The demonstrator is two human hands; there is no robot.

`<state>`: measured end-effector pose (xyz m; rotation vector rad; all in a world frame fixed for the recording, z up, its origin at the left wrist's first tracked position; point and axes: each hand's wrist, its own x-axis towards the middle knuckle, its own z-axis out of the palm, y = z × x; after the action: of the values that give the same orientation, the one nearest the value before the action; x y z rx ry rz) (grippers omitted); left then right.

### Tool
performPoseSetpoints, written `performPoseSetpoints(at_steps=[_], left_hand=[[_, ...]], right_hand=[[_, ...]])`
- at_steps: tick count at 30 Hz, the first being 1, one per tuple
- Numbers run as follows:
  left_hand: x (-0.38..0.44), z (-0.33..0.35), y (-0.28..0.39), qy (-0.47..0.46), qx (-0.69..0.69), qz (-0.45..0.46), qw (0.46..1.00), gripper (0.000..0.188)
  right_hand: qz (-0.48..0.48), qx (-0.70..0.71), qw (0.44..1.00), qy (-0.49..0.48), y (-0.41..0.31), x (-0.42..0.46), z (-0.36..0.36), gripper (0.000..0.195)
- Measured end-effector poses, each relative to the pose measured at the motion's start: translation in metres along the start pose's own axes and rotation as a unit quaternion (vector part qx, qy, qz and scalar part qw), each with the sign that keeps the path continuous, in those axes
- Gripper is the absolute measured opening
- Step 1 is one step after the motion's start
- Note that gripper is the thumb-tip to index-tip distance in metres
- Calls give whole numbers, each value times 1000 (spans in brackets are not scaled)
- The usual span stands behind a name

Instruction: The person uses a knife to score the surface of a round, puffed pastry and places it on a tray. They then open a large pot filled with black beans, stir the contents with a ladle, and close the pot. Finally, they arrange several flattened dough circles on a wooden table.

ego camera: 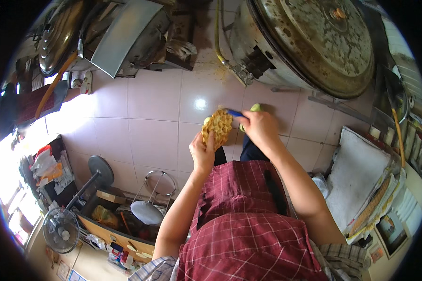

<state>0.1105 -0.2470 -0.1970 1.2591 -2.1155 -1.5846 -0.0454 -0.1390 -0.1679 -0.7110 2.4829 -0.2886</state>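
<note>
My left hand [203,154] holds a yellow-brown, dimpled flat piece [218,128] that looks like flatbread, thumb across its near face. The piece is tilted up over the floor in front of my knees. My right hand [262,128] is shut on a small blue-handled tool [235,112]. The tool reaches the upper right edge of the flat piece; its working end is too small to make out. Below both hands are my green shoes [256,107] and the red checked apron [246,224].
A large lidded metal drum [316,42] with a yellow hose [217,38] stands ahead right on the tiled floor [154,95]. A metal hood [126,35] is ahead left. A stool [147,212], a fan [61,230] and a drawer [116,232] lie left; padded covers [358,175] are right.
</note>
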Motion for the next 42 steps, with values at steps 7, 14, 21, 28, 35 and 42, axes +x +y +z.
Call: performPoseSetpoints(at_steps=[7, 14, 21, 28, 35, 42], left_hand=[[0, -8, 5, -39, -9, -60, 997, 23], [-6, 3, -5, -30, -392, -248, 885, 28], [3, 0, 14, -65, -442, -268, 853, 37], [31, -9, 10, -152, -287, -201, 924, 22], [31, -3, -3, -115, -53, -106, 986, 21], [26, 2, 5, -50, -68, -57, 995, 28]], right_hand=[[-78, 66, 994, 25, -14, -9, -10, 19], [-27, 72, 989, 129, -1, -13, 0, 29], [49, 398, 916, 12, 10, -11, 15, 42], [-54, 376, 924, 39, 16, 0, 14, 34], [-194, 33, 973, 117, -12, -18, -21, 35], [-114, -81, 973, 183, -8, -11, -13, 35]])
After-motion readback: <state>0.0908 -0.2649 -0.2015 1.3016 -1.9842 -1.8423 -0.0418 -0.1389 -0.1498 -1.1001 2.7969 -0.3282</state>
